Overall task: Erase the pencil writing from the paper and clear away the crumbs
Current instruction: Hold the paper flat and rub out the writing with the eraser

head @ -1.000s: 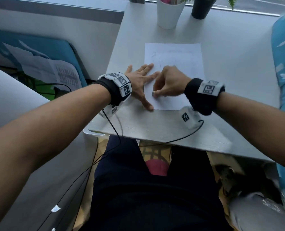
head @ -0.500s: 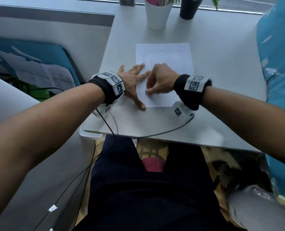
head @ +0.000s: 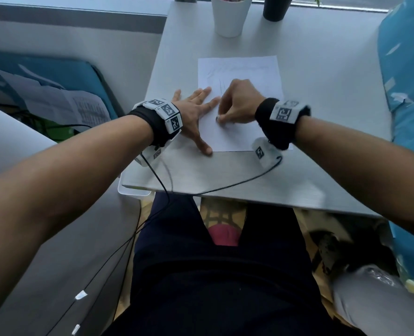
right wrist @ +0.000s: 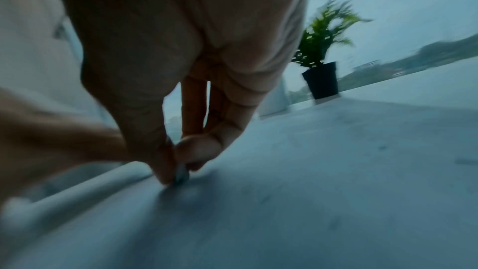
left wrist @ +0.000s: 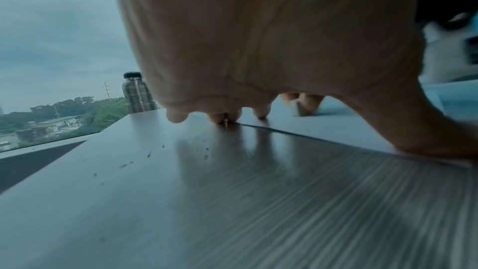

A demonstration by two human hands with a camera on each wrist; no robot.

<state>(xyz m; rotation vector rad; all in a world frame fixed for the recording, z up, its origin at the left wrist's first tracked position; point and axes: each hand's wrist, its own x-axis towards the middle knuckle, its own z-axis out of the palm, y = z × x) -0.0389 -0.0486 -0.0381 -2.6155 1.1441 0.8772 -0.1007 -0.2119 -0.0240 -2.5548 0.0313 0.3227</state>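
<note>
The paper lay near the table's front edge. The left hand pressed flat, fingers spread, on its left edge. The right hand pinched a small eraser against the sheet. Farther back, faint pencil writing crossed the paper's far edge.

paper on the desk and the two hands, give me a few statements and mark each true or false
1. The left hand lies flat with spread fingers on the left edge of the paper. True.
2. The right hand is empty. False: it pinches a small eraser against the sheet.
3. Pencil marks remain near the paper's top. True.
4. The paper hangs over the desk's near edge. False: it lies wholly on the desk.
5. A black plant pot stands on the paper. False: it stands behind it, near the window.
</note>
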